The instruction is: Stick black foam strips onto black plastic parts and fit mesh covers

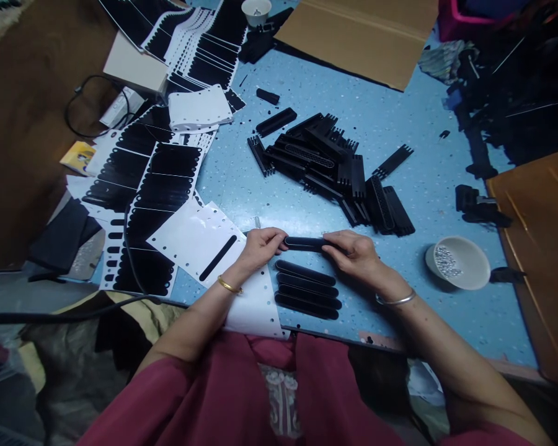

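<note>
Between my two hands is a long black strip with rounded ends (304, 243), held level just above the table. My left hand (265, 244) pinches its left end, and my right hand (351, 251) grips the right end with thumb and fingers. Directly below lie several similar black strips (307, 291), stacked side by side in a row. Left of them, a white backing sheet (199, 238) carries one black rounded sticker (217, 257). Beyond my hands spreads a loose pile of black plastic pieces (325, 161), some with pronged ends.
Sheets of black stickers (167, 179) cover the table's left side, with a black cable (132, 260) across them. A white bowl of small metal parts (465, 263) stands at the right. Flat cardboard (363, 37) lies at the back, beside a small white cup (256, 12).
</note>
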A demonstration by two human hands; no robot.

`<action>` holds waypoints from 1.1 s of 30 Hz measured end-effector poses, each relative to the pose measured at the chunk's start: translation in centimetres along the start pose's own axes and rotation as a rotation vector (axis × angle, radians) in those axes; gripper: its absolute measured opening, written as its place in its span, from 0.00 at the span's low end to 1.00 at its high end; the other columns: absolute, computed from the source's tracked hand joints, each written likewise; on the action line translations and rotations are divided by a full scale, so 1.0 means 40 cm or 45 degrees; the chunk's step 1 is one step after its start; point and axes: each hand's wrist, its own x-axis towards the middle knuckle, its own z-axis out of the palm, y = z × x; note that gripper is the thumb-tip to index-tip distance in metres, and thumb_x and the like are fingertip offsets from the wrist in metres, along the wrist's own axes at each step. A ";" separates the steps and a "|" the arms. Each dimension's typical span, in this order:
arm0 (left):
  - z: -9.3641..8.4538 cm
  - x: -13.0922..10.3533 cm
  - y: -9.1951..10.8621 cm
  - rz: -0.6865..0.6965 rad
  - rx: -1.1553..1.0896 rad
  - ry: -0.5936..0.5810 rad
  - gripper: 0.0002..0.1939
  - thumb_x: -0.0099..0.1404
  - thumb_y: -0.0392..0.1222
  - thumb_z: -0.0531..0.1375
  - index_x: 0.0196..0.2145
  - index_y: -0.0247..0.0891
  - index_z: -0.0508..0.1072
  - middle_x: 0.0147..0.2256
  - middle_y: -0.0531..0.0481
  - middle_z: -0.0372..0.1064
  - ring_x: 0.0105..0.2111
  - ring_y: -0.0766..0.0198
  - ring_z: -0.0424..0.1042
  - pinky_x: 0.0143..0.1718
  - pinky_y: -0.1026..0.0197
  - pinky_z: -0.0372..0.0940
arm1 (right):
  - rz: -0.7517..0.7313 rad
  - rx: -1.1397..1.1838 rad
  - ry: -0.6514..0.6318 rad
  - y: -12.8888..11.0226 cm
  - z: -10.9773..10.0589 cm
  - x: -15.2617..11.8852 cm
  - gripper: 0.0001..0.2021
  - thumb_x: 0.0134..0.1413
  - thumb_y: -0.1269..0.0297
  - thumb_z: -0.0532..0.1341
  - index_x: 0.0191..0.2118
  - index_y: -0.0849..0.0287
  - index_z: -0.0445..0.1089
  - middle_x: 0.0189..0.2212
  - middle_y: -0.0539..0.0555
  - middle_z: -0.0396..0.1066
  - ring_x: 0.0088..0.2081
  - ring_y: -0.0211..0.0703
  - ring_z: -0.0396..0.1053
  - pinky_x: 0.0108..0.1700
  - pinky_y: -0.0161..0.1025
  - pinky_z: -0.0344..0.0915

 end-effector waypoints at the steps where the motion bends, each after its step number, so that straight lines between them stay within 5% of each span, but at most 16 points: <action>1: 0.001 0.001 0.001 -0.019 -0.009 0.014 0.09 0.64 0.38 0.59 0.34 0.32 0.78 0.24 0.48 0.75 0.25 0.68 0.76 0.27 0.69 0.71 | 0.001 0.002 0.000 0.000 0.000 0.000 0.09 0.58 0.63 0.61 0.42 0.57 0.77 0.37 0.58 0.79 0.38 0.49 0.77 0.41 0.46 0.74; 9: 0.015 0.004 -0.001 -0.057 -0.021 0.109 0.07 0.62 0.38 0.62 0.33 0.32 0.78 0.22 0.49 0.75 0.24 0.67 0.76 0.25 0.70 0.71 | -0.035 0.005 0.021 -0.007 -0.003 0.003 0.10 0.59 0.64 0.61 0.43 0.59 0.77 0.37 0.59 0.79 0.38 0.49 0.77 0.41 0.46 0.74; 33: 0.014 0.002 -0.021 0.197 0.199 0.062 0.09 0.61 0.42 0.63 0.35 0.35 0.80 0.28 0.47 0.79 0.26 0.63 0.78 0.28 0.65 0.73 | 0.124 0.261 0.038 0.025 0.014 -0.016 0.10 0.59 0.59 0.63 0.43 0.54 0.78 0.39 0.56 0.80 0.40 0.47 0.77 0.45 0.46 0.74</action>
